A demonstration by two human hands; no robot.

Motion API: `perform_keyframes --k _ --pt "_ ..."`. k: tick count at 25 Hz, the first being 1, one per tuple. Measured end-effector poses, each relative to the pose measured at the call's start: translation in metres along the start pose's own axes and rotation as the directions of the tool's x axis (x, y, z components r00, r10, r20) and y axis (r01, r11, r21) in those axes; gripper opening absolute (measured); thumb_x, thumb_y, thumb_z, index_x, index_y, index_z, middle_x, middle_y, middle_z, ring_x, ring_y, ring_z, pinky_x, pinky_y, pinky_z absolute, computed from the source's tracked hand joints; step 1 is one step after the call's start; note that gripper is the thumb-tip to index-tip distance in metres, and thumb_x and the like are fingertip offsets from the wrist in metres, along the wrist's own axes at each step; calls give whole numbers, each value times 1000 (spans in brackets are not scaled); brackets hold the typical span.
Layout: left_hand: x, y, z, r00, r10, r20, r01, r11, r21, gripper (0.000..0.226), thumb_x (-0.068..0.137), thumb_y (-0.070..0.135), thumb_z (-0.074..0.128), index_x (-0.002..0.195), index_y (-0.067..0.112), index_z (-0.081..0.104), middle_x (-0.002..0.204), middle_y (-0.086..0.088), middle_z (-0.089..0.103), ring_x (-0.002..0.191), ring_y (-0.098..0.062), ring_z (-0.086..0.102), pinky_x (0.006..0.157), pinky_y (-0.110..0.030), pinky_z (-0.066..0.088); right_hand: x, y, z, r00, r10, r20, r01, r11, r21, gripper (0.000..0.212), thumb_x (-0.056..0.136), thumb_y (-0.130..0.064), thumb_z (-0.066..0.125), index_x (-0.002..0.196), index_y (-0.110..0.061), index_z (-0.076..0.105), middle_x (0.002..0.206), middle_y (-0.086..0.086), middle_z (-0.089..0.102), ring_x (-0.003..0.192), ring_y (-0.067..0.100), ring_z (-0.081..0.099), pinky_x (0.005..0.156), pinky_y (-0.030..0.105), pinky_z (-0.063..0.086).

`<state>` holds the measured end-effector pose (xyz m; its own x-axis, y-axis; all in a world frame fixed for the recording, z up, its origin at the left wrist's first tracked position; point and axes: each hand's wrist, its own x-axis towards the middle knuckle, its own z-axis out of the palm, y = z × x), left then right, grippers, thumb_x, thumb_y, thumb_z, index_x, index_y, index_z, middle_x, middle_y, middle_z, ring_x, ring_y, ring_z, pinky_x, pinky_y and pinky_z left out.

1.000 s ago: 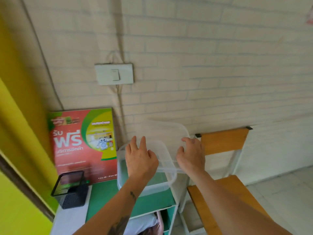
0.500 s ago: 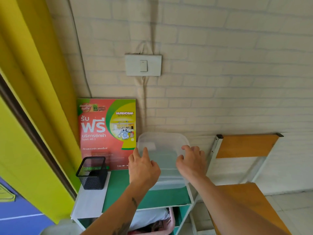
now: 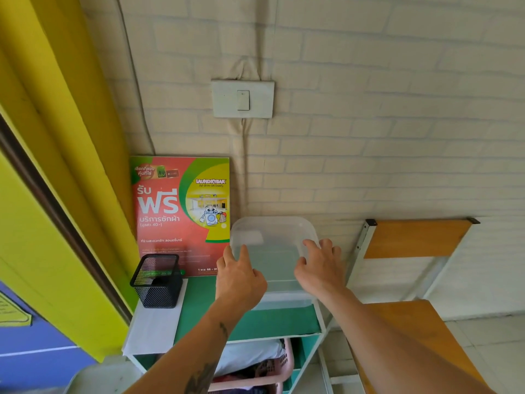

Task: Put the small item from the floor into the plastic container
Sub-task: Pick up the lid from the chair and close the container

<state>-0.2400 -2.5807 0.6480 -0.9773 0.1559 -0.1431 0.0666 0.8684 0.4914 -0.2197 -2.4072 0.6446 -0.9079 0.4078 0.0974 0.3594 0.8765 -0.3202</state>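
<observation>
A clear plastic container [image 3: 284, 301] stands on the green top of a shelf unit [image 3: 272, 322], against the brick wall. Its translucent lid [image 3: 272, 240] lies over it. My left hand [image 3: 238, 280] grips the lid's left edge with thumb and fingers. My right hand [image 3: 321, 268] has its fingers curled over the lid's right edge. The small item is not visible; I cannot tell what is inside the container.
A black mesh pen holder [image 3: 157, 280] stands left on white paper. A red and green laundry poster [image 3: 181, 211] leans on the wall. A wooden chair [image 3: 412, 280] is to the right, a pink basket [image 3: 272, 368] on the shelf below, and a light switch [image 3: 243, 99] above.
The lid, raised behind the container a second ago, has come down onto it. My left hand moved from the container's rim to the lid. The view shifted left and pulled back.
</observation>
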Motion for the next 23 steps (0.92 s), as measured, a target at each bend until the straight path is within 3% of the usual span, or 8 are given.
perform_keyframes --k 3,5,9,12,16,23 --pt "1 2 -3 1000 -5 9 4 999 33 66 88 26 42 149 15 22 155 -20 20 136 -38 27 111 -48 33 5 0 -4 999 -23 46 24 999 -20 49 92 -33 46 140 -26 41 136 9 43 120 29 38 94 39 42" --pt "3 5 -6 998 24 -63 -19 997 74 62 85 26 45 144 16 29 153 -19 23 132 -37 31 107 -48 37 11 -3 -7 998 -30 54 33 998 -46 46 90 -34 47 135 -24 45 135 9 42 120 30 39 95 41 41" --pt "18 11 -13 947 280 -159 -249 950 189 59 87 27 45 144 15 33 157 -14 22 141 -33 24 114 -43 29 24 -12 -8 993 -111 45 114 991 -66 52 91 -35 46 140 -19 38 146 13 32 130 32 34 101 44 39" --pt "36 11 -11 904 423 -61 -386 869 308 61 93 35 36 149 13 26 161 -14 19 148 -31 15 121 -45 17 35 -14 -2 972 -195 132 208 973 -99 62 97 -39 38 153 -22 19 163 14 8 148 34 9 118 50 20" --pt "47 -1 0 900 422 104 -425 804 415 70 96 47 23 155 11 11 164 -15 1 152 -31 -4 123 -48 5 44 -2 8 941 -233 244 279 945 -173 67 99 -52 25 156 -28 0 164 12 -14 150 30 -13 120 54 0" --pt "52 -5 8 913 392 112 -400 814 422 75 95 53 19 155 13 4 164 -15 -3 152 -30 -5 124 -46 0 47 8 25 942 -234 239 273 951 -142 69 96 -58 22 156 -30 -1 164 9 -16 150 25 -15 122 47 3"
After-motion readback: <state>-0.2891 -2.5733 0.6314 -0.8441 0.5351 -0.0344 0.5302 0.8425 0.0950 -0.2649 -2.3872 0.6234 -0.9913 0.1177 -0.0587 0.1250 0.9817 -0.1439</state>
